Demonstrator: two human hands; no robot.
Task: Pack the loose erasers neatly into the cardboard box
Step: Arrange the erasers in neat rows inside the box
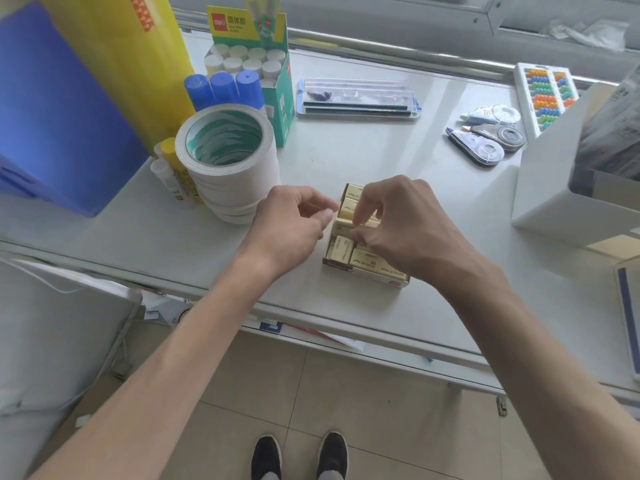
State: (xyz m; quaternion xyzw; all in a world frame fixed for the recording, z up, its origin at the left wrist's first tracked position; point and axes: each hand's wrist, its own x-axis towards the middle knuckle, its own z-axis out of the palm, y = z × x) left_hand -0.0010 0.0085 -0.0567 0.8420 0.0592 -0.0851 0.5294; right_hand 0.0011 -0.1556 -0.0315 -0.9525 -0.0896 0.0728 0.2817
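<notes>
Pinches a yellow eraser (343,224) with the right grip (408,223), in the cardboard box (349,270) on the desk (381,150). Curls the left grip (291,223) just beside it; cannot tell if holding anything.

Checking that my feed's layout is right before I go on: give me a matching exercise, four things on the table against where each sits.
Things:
1. cardboard box
2. tape rolls
3. correction tapes
4. glue stick box

Places:
A. at the back, behind the tape rolls
B. front centre
C. far right side
D. just left of the cardboard box

Pairs: 1-B, 2-D, 3-C, 4-A.
</notes>
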